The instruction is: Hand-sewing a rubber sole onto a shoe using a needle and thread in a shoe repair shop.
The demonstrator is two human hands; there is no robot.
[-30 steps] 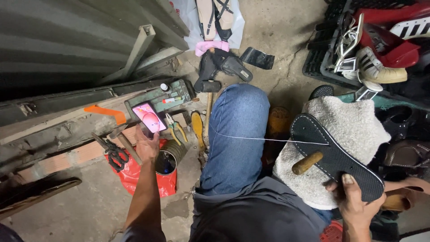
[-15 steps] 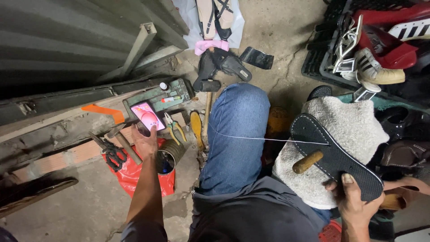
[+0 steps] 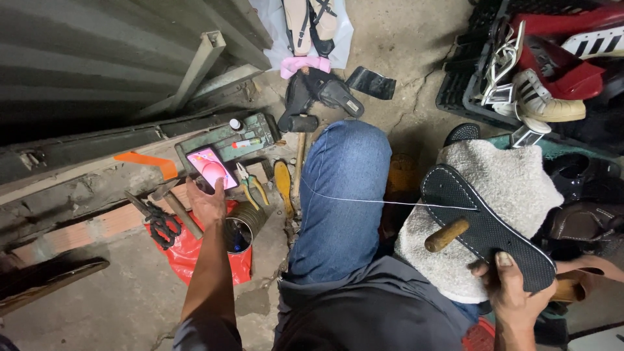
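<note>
Two hands busy — left hand (image 3: pixel 207 203) fingers touching phone (image 3: pixel 211 168), right hand (image 3: pixel 513 292) gripping black sole (image 3: pixel 484 224) — cracked concrete floor (image 3: pixel 416 45).

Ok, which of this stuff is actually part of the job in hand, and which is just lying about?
In hand:
right hand holding black sole
white thread from the sole
wooden-handled tool
left hand touching phone

Lying about:
pliers
hammer
metal can
white sneaker
</note>
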